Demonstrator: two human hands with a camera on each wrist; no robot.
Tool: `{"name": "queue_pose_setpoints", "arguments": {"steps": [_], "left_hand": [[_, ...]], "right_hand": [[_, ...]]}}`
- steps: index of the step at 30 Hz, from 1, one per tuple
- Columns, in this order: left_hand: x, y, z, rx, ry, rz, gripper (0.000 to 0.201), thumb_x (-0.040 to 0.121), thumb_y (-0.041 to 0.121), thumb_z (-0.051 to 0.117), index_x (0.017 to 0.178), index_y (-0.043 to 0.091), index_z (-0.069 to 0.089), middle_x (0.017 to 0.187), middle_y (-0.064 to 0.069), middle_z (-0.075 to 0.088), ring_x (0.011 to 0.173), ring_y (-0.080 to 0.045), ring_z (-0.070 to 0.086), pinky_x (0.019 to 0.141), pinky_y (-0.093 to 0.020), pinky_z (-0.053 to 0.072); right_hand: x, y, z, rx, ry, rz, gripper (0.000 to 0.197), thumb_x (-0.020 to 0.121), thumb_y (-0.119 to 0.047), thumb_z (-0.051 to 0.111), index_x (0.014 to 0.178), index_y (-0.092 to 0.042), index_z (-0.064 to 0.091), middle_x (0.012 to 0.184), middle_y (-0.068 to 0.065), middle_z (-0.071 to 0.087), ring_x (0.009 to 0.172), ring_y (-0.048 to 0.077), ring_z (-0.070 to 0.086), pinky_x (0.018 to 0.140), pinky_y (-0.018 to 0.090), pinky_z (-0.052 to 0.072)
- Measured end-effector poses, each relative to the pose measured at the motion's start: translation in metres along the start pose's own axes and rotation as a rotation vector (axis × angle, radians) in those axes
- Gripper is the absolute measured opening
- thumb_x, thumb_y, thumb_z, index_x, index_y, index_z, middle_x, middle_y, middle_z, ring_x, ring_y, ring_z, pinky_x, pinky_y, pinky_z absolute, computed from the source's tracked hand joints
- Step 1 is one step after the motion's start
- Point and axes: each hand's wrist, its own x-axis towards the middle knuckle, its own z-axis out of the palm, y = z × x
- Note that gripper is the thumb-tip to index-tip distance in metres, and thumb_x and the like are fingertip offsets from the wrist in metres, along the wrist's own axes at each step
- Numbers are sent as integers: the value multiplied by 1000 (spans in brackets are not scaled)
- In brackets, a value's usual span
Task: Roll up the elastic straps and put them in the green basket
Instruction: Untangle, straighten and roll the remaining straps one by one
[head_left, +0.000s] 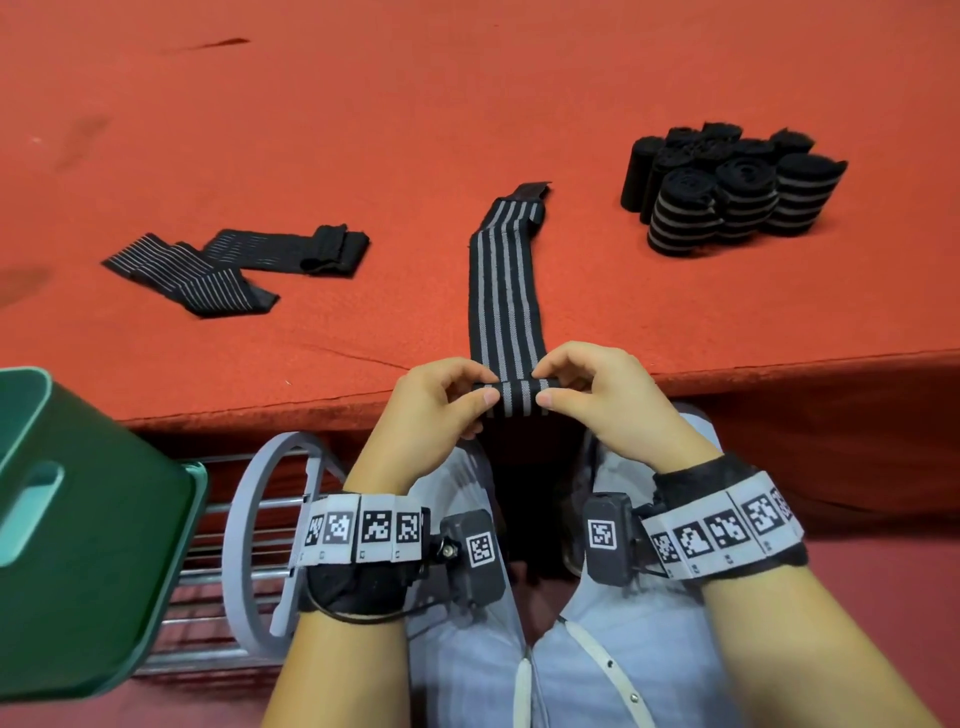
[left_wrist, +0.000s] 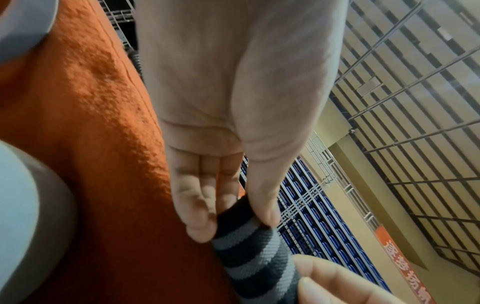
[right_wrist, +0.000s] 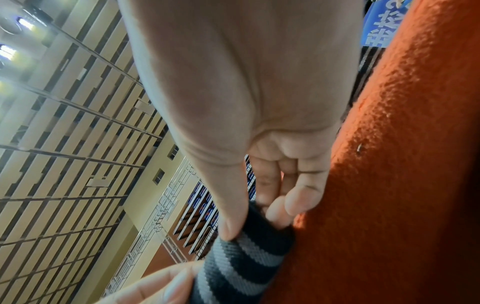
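A black elastic strap with grey stripes (head_left: 506, 291) lies lengthwise on the red table (head_left: 415, 130), its near end folded over the table's front edge. My left hand (head_left: 441, 402) pinches the left side of that folded end (left_wrist: 244, 232) between thumb and fingers. On the right side of the fold, my right hand (head_left: 587, 395) pinches the strap (right_wrist: 249, 246) the same way. The green basket (head_left: 78, 519) sits at the lower left, below table height; its inside is hidden.
Two flat black straps (head_left: 234, 260) lie crossed on the table's left. A cluster of several rolled straps (head_left: 727, 187) stands at the right. A grey wire rack (head_left: 260, 545) stands beside the basket, under the table edge. My lap is below the hands.
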Motion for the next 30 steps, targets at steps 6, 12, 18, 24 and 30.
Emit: {"name": "queue_pose_setpoints", "arguments": {"steps": [6,12,18,24,30], "left_hand": [[7,4,12,-15,11,-52,8,95,10,63,94,10,71,71,-7,66,57,-17,62,61,-36,55],[12,2,15,-27,22,-134,10,96,12,62,95,7,71,75,-14,67,55,-17,61,55,-31,51],[21,4,16,-32,40,-184,4,95,13,63,94,9,64,72,-9,59,49,-19,58,50,-32,50],[24,0,15,114,56,-116,14,95,24,62,82,20,65,63,3,55,52,-15,56,56,-38,50],[16,1,9,229,-13,70,22,80,27,79,96,35,66,98,6,55,78,-7,55,75,-33,53]], "right_hand": [[-2,-2,-8,-14,-18,22,15,90,-16,70,102,-24,71,91,-5,67,82,5,60,80,25,47],[-4,-5,-3,-106,-11,-39,27,83,-14,76,107,-24,67,104,-11,54,73,6,54,73,15,43],[-2,-7,-3,-258,-80,-77,43,74,-15,84,112,-25,66,106,-15,48,85,-2,47,79,19,41],[3,-3,1,-282,-67,-57,39,77,-18,83,113,-23,69,101,-17,47,87,-10,45,80,16,34],[7,-4,-3,-301,-71,-51,38,79,-23,82,115,-25,70,99,-14,51,86,-3,48,76,14,35]]}}
